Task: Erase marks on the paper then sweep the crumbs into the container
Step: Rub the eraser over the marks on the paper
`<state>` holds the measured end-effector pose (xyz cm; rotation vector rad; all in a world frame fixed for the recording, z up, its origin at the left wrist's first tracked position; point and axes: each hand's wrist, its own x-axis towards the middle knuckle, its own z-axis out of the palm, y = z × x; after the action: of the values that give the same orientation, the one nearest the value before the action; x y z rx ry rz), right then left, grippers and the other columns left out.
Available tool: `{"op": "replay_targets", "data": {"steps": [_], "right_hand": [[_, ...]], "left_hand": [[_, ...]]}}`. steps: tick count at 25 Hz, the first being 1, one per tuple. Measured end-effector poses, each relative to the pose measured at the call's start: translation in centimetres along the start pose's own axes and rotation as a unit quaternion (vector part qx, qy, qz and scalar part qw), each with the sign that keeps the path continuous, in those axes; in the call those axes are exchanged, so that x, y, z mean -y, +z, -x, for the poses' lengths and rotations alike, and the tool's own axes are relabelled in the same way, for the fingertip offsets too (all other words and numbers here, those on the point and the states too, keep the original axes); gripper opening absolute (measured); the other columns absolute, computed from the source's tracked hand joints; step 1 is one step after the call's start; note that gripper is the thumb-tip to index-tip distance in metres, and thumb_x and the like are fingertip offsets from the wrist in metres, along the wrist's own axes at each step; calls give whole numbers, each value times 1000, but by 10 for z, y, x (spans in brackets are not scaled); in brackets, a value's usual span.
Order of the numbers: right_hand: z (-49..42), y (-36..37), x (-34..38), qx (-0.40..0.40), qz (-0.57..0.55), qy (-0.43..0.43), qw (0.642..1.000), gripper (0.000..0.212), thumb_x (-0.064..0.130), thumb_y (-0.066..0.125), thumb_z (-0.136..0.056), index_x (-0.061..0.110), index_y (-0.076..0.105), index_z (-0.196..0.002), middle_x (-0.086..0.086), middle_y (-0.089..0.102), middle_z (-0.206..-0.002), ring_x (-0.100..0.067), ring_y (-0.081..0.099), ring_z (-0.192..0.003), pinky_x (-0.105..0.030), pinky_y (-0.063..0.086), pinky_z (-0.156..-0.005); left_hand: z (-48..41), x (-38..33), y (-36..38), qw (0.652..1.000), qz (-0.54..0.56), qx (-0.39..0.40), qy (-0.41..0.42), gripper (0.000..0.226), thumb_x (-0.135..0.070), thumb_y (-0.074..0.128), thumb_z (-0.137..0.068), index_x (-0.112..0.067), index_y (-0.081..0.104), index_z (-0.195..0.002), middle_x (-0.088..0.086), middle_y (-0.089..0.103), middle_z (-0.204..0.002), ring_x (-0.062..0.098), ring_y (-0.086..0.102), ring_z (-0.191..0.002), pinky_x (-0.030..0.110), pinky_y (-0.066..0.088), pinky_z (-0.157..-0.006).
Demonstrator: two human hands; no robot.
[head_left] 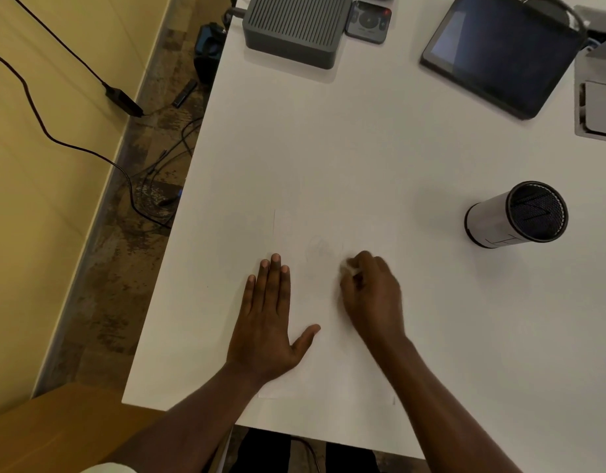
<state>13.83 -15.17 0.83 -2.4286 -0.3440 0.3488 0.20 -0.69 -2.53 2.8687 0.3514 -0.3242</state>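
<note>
A white sheet of paper point(332, 230) lies on the white table point(328, 138), hard to tell apart from it, with faint pencil marks point(320, 249) near its middle. My left hand point(270, 319) rests flat on the paper's left side, fingers spread. My right hand point(371, 295) is closed around a small white eraser point(351, 268), pressed to the paper just right of the marks. A cylindrical mesh container point(516, 215) stands to the right, empty as far as I can see.
At the table's far side sit a grey ribbed box point(294, 29), a small remote point(369, 20), a dark tablet point(499, 52) and a grey device point(598, 100). The table's left edge drops to a floor with cables point(158, 172).
</note>
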Motion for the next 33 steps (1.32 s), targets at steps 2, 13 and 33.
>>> {"op": "replay_targets", "data": {"steps": [2, 13, 33], "right_hand": [[31, 16, 20, 83, 1, -68, 994, 5, 14, 62, -93, 15, 60, -98, 0, 57, -86, -16, 55, -72, -31, 47, -61], [14, 6, 8, 95, 15, -106, 990, 7, 17, 62, -95, 14, 61, -100, -2, 60, -87, -17, 55, -71, -28, 45, -61], [-22, 10, 19, 192, 54, -246, 948, 17, 12, 60, -92, 12, 62, -109, -6, 61, -94, -20, 56, -79, -31, 50, -64]], "left_hand": [[1, 0, 0, 1000, 5, 2, 3, 101, -73, 31, -95, -1, 4, -161, 19, -4, -171, 33, -3, -160, 53, 17, -128], [1, 0, 1, 1000, 6, 0, -3, 103, -74, 35, -94, -1, 4, -161, 18, -4, -172, 33, -3, -160, 53, 18, -128], [0, 1, 3, 1000, 22, 4, -5, 102, -73, 33, -95, -3, 2, -161, 17, -7, -172, 31, -5, -160, 51, 13, -129]]}}
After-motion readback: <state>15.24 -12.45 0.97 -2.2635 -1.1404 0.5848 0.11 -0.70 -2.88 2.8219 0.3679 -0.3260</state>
